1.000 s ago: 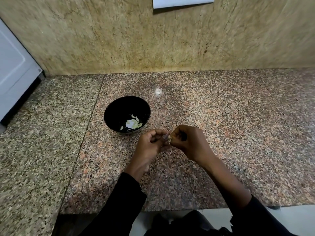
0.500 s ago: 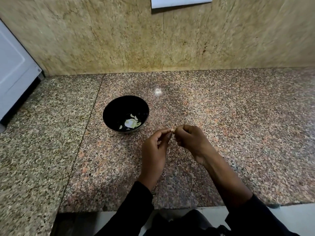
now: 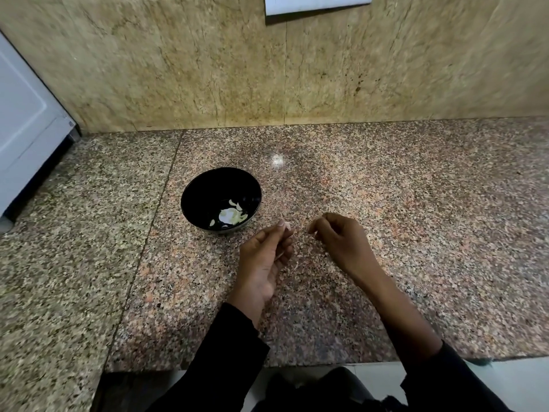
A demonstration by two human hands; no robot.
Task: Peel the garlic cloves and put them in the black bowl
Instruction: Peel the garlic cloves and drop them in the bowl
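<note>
The black bowl (image 3: 190, 200) sits on the granite counter with several pale garlic pieces (image 3: 228, 215) at its bottom. Just right of the bowl, my left hand (image 3: 264, 260) pinches a small pale garlic clove (image 3: 287, 226) between thumb and fingertips, palm turned up. My right hand (image 3: 341, 242) hovers a short way to the right, fingers curled, thumb and forefinger pinched together on what looks like a bit of peel (image 3: 310, 228). A thin scrap of skin (image 3: 295, 266) lies on the counter between my hands.
The speckled granite counter (image 3: 416, 233) runs to a beige stone wall behind. A white appliance (image 3: 26, 129) stands at the far left. A white paper (image 3: 315, 3) hangs on the wall above. The counter's front edge lies just below my forearms.
My hands, pressed together on the clove a second ago, have pulled apart. The left hand has turned palm up with the clove; the right has drawn off to the right.
</note>
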